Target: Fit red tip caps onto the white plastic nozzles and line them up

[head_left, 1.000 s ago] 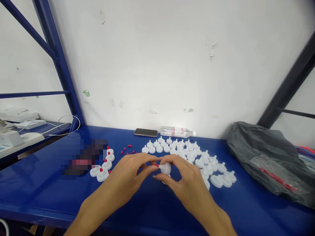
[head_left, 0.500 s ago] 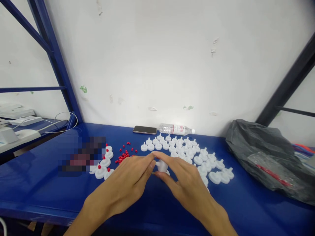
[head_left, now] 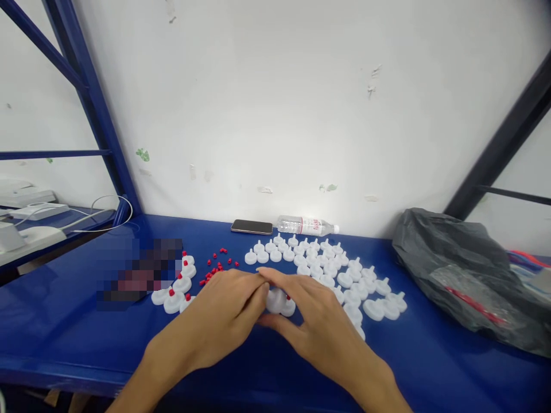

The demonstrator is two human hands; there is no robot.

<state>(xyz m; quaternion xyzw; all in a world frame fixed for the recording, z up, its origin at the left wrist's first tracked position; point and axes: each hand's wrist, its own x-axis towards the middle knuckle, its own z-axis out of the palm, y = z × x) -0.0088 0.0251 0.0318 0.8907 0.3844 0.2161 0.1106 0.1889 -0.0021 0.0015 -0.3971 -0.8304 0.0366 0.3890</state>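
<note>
One white funnel [head_left: 275,300] sits gripped between left hand [head_left: 226,312] and right hand [head_left: 316,315], apparently mid-capping, likely needing steady pressure next.

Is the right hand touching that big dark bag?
Apart. The head view plainly shows blue table and white pieces between the right hand and the dark bag.
</note>
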